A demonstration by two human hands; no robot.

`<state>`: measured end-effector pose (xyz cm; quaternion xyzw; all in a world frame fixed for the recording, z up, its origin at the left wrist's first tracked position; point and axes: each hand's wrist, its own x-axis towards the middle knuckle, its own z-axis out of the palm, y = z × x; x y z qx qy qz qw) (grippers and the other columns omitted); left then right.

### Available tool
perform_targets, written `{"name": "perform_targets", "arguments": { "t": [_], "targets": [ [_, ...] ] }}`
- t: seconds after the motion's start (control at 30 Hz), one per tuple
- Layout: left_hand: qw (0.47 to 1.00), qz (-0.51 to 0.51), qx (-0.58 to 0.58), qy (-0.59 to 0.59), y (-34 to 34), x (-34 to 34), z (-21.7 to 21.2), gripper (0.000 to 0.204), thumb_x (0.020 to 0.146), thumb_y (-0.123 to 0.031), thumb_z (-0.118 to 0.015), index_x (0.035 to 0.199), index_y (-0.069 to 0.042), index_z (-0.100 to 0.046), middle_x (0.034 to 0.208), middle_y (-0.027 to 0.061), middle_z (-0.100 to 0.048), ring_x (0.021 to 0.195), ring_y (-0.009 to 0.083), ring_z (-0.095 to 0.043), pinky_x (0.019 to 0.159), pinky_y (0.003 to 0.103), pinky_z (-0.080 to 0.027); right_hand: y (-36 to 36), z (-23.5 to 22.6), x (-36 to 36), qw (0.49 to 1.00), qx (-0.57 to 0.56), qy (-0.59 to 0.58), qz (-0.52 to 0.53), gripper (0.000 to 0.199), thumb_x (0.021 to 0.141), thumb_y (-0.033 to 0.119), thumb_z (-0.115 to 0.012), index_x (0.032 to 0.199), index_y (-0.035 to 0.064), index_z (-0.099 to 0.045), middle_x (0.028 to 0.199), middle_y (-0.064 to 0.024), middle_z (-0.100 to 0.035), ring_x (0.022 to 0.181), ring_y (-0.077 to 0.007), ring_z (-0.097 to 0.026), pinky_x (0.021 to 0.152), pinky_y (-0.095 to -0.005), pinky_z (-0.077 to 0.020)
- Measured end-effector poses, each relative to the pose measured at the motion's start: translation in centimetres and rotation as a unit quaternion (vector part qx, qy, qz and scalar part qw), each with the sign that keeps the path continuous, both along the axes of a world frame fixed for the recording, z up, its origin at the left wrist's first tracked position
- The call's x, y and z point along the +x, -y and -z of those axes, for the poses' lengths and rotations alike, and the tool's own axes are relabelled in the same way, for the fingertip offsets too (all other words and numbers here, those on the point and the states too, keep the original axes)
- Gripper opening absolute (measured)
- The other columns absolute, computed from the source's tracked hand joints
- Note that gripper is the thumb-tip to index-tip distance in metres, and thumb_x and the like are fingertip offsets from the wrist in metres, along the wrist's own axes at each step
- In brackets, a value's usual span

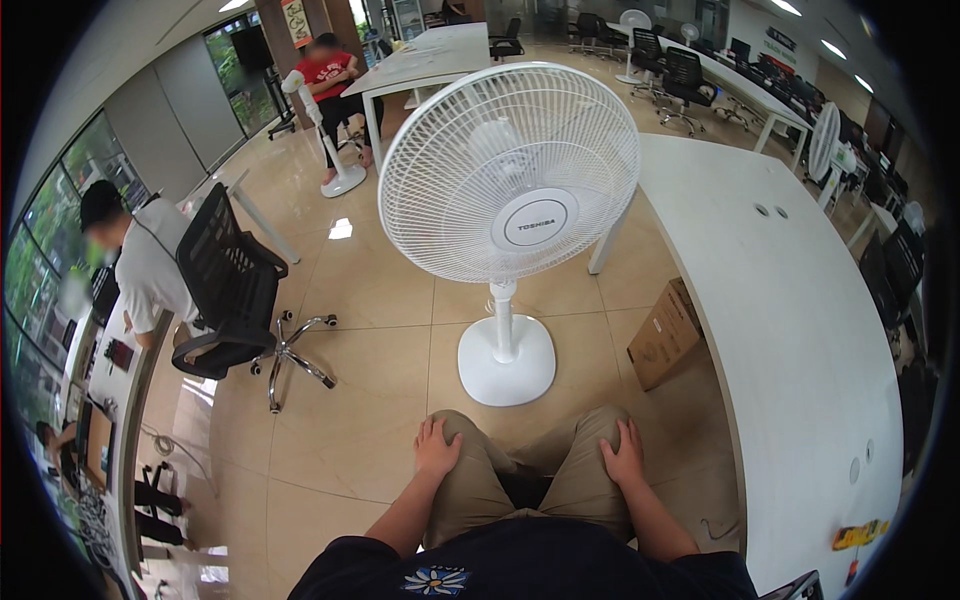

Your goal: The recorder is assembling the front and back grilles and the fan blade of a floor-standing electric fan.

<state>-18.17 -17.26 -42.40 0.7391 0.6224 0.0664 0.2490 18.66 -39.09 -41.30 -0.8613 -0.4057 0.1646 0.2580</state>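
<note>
Head view: we rest our left hand [437, 447], empty, on the left knee [468, 465]; the white pedestal fan [515, 235] stands ahead, long axis upright, its base [507, 378] slightly nearer this hand; our right hand [624, 455], apart, lies empty on the right knee [590, 455].

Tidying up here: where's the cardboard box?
In the head view, right of centre: the cardboard box stands by the white table, right of the nearest fan base.
</note>
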Motion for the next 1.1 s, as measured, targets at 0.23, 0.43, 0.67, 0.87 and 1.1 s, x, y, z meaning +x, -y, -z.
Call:
{"name": "perform_targets", "arguments": {
  "t": [0.23,0.43,0.67,0.87,1.1],
  "targets": [
    [1.0,-0.013,0.012,-0.004,0.1,0.1,-0.9,0.069,0.093,-0.047,-0.065,0.151,-0.016,-0.045,0.164,0.0136,-0.034,0.155,0.0305,-0.026,0.124,0.05,-0.024,-0.3,-0.8,-0.4,0.999,0.038,-0.002,0.005,0.068,0.091,0.036,-0.071,0.148,0.0071,-0.048,0.159,-0.0257,-0.038,0.147,-0.0426,-0.037,0.12,-0.0496,-0.033],
    [0.999,-0.033,-0.006,-0.003,0.4,-0.6,-0.8,0.067,0.093,-0.047,-0.065,0.15,-0.016,-0.047,0.165,0.0138,-0.033,0.155,0.0317,-0.026,0.125,0.049,-0.023,-0.4,-1.9,-1.5,0.998,0.024,0.048,-0.016,0.067,0.089,0.032,-0.073,0.146,0.0061,-0.048,0.16,-0.0263,-0.034,0.147,-0.045,-0.035,0.12,-0.0507,-0.0332],
    [0.999,-0.021,0.038,0.003,0.2,0.2,-1.4,0.062,0.091,-0.043,-0.068,0.144,-0.015,-0.051,0.159,0.0145,-0.039,0.151,0.0323,-0.031,0.121,0.052,-0.027,-4.3,-4.8,-2.5,0.985,-0.026,0.166,-0.043,0.059,0.088,0.032,-0.07,0.14,0.0087,-0.054,0.159,-0.0231,-0.036,0.146,-0.0448,-0.035,0.117,-0.0572,-0.0329],
    [0.997,-0.028,0.072,-0.012,-0.3,0.1,-1.8,0.059,0.089,-0.039,-0.07,0.139,-0.014,-0.054,0.155,0.0149,-0.043,0.149,0.0335,-0.034,0.12,0.053,-0.028,-8.0,-3.7,-2.4,0.986,0.0,0.161,-0.052,0.048,0.087,0.032,-0.07,0.128,0.0089,-0.064,0.157,-0.0179,-0.043,0.148,-0.0412,-0.034,0.119,-0.0606,-0.0269],
    [0.994,-0.078,0.067,-0.028,-1.3,0.5,-1.6,0.06,0.089,-0.04,-0.07,0.14,-0.014,-0.053,0.156,0.0158,-0.041,0.15,0.0332,-0.032,0.121,0.053,-0.027,-12.3,-3.8,-0.8,0.983,0.003,0.165,-0.08,0.045,0.088,0.032,-0.069,0.127,0.0098,-0.065,0.157,-0.0168,-0.043,0.148,-0.0396,-0.033,0.121,-0.0603,-0.0244]
  ]
}}
